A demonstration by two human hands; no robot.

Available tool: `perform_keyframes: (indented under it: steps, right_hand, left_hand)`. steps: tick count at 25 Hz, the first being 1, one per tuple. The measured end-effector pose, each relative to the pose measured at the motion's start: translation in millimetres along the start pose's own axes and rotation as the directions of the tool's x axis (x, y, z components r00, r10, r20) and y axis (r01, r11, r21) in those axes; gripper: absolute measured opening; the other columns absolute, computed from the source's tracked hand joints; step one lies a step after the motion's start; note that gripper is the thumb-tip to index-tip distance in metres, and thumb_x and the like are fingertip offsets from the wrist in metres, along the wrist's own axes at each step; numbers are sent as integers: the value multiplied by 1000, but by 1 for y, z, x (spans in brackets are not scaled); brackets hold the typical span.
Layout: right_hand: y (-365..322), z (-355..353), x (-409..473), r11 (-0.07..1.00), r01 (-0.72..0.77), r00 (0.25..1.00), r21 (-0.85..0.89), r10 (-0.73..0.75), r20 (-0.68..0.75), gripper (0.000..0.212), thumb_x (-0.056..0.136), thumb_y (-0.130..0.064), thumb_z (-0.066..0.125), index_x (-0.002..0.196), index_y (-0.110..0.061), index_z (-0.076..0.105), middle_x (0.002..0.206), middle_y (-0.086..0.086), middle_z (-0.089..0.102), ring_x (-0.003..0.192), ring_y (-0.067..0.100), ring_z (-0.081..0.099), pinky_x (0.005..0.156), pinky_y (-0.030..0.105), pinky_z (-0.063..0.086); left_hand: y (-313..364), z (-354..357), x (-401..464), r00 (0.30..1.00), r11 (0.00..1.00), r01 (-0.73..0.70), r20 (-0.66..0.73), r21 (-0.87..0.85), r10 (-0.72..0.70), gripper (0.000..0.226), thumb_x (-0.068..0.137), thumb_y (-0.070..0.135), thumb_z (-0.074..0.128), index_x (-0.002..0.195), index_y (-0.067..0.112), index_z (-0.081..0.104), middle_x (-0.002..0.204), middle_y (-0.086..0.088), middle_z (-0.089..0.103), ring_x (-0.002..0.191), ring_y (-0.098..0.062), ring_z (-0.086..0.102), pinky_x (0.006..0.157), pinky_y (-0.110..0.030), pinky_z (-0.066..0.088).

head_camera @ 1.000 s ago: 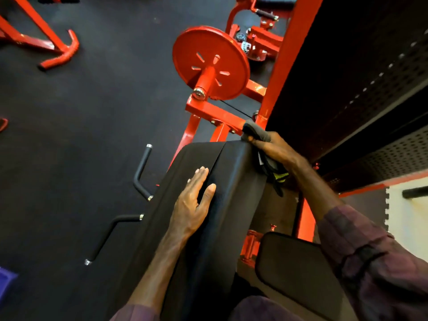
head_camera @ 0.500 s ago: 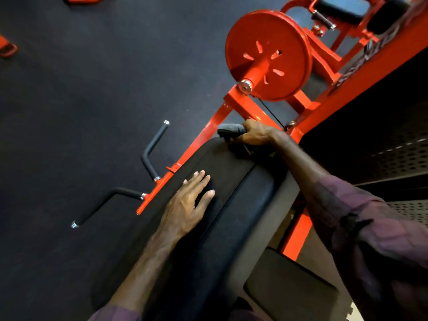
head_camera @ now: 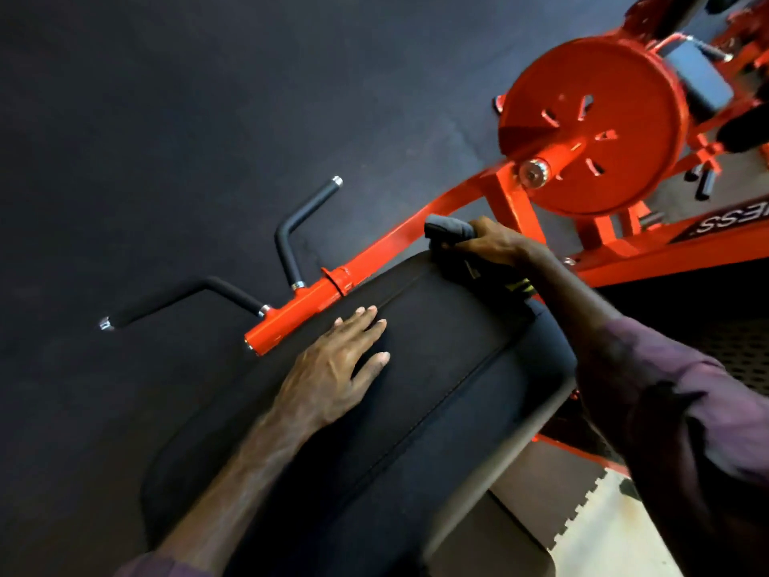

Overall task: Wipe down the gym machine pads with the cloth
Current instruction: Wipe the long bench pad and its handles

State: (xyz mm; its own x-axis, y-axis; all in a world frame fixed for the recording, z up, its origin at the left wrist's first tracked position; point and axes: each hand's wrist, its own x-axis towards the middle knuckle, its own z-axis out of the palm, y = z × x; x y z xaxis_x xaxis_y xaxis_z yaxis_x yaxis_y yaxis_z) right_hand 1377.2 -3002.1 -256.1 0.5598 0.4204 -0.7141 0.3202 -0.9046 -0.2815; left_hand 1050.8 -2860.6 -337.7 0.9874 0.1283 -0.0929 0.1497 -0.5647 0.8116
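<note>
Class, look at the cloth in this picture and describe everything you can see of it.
The cloth is dark grey and soft-looking, bunched in the right hand, which grips it at the far top corner of the black pad. One folded end pokes out past the fingers; a part with yellow-green stripes hangs under the wrist.

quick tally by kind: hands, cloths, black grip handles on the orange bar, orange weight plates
hands: 2, left hand flat on the black pad, right hand gripping the cloth
cloths: 1
black grip handles: 2
orange weight plates: 1
total: 6
</note>
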Motion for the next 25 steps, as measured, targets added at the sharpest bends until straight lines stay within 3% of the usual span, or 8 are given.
perform_keyframes:
  steps: [4,6,11,14,16,19,22,25]
  right_hand:
    - [-33,8,27,998,17,997,-54,-12,82,21,92,-37,74,111,-28,78,92,-8,77,81,5,71,73,22,55]
    - [-38,14,39,992,20,993,-127,-6,114,34,81,-48,76,110,-28,77,95,-6,79,83,8,74,80,33,63]
    - [-90,41,32,948,86,983,-306,-31,181,19,89,-41,73,83,-24,70,67,-9,70,52,-3,64,48,16,47]
    - [-123,90,31,884,229,960,-406,-136,246,57,76,-68,65,114,-26,72,92,-4,76,85,14,73,76,30,58]
    - [-135,111,28,856,308,938,-415,-201,282,58,79,-67,65,123,-29,70,101,-3,77,96,19,73,87,34,57]
    - [-138,101,25,863,306,928,-402,-176,328,42,91,-59,71,126,-37,70,96,-15,73,95,10,67,83,25,46]
    - [-148,101,29,848,186,963,-495,-58,264,51,90,-62,70,126,-26,71,117,1,76,107,21,70,83,28,46]
    - [-185,144,22,816,230,954,-530,-81,288,61,90,-63,68,131,-18,67,131,11,72,120,28,68,91,33,49]
  left_hand:
    - [-10,-11,-12,998,997,68,-9,-21,-68,63,106,56,43,159,22,48,169,5,37,158,-2,26,132,-33,20]
    - [-18,-17,-21,995,995,98,-27,-24,-99,63,106,56,42,159,21,49,168,6,39,158,-2,26,132,-33,20]
    - [-23,-23,-47,992,992,119,-45,43,-117,63,107,57,37,159,22,47,168,9,37,159,0,22,132,-28,14]
    - [-25,-31,-69,988,988,149,-42,40,-147,63,108,58,36,161,24,44,169,13,32,158,6,17,132,-26,13]
    - [-30,-36,-84,982,983,180,-60,20,-179,63,107,58,37,160,25,45,168,15,34,157,8,17,132,-25,13]
    - [-42,-45,-108,971,974,227,-82,21,-224,63,106,60,36,159,27,47,167,16,36,157,7,19,132,-30,18]
    - [-54,-54,-136,958,964,266,-117,20,-262,63,105,61,35,157,27,51,165,14,41,157,3,24,132,-35,21]
    - [-63,-59,-160,955,963,267,-141,33,-260,62,106,60,34,155,27,53,165,13,43,157,0,26,132,-39,24]
